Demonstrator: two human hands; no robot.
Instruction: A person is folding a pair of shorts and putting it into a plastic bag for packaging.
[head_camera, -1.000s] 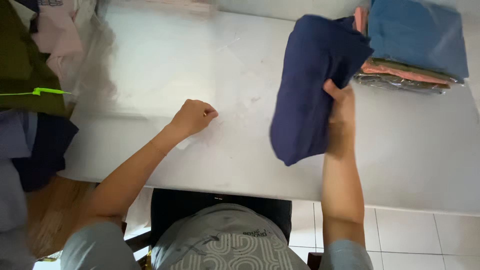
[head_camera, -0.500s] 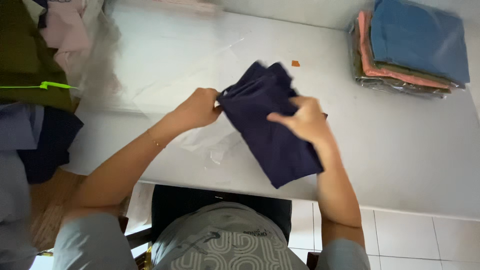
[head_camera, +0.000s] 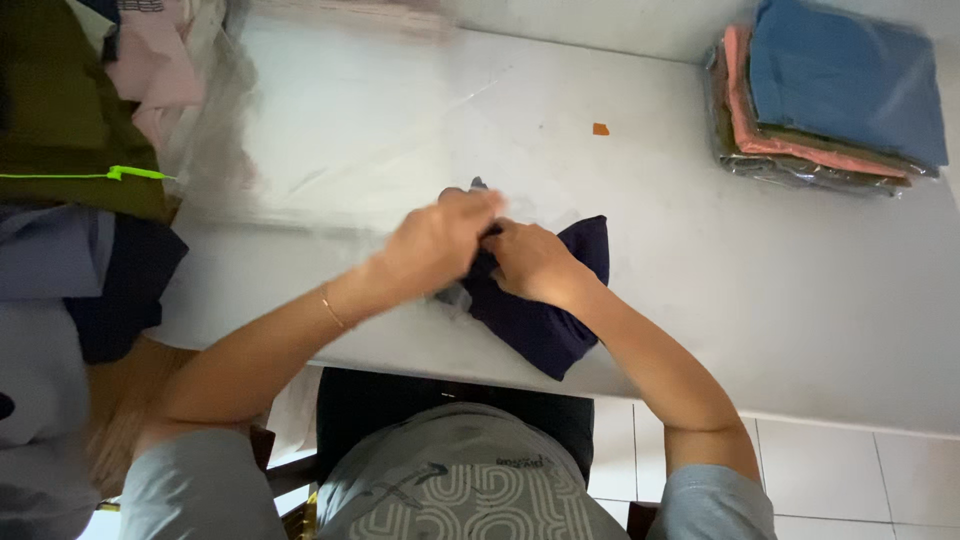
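Note:
A folded dark navy garment lies near the front edge of the white table. My right hand presses on its upper part, fingers curled into the cloth. My left hand grips the garment's left end beside the right hand, and the picture is blurred there. A thin clear plastic film shows at the garment's left edge under my hands. What exactly my left fingers pinch is hidden.
A stack of folded garments in plastic, blue on top with salmon and olive beneath, sits at the table's far right. Piled clothes, olive, pink and navy, lie at the left. A small orange scrap lies mid-table. White floor tiles show below.
My right hand carried the navy garment from beside the right-hand stack down to the table's front middle. My left hand came over and joined it, and both hands now hold the garment low on the table.

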